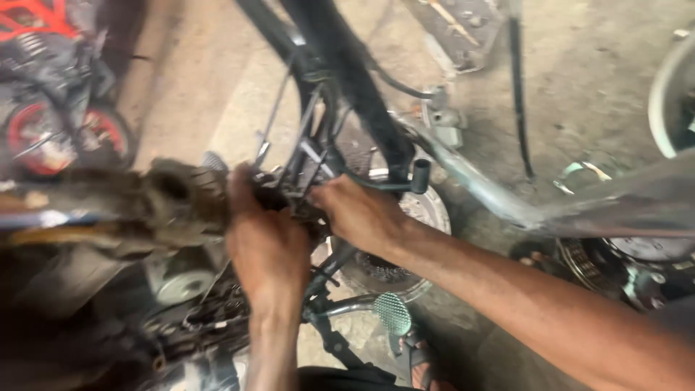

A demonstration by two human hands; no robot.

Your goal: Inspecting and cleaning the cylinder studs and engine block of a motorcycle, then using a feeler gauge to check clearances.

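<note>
Foot: my sandalled foot shows at the bottom edge, on the concrete floor.
Pedal: a round studded pedal pad on a bent metal lever sits just above the foot.
Left hand: my left hand has its fingers curled tight around a dark part low on the frame, knuckles toward me.
Right hand: my right hand is clamped on the same dark part from the other side, almost touching the left.
Dark part: it sits between my hands, at the foot of the black frame tube; too blurred to tell what it is.
Peg: a short black peg sticks up just beyond my right hand.
Engine: a grimy engine block lies left of my hands.
Far left: a red-wheeled motorcycle stands well apart.
</note>
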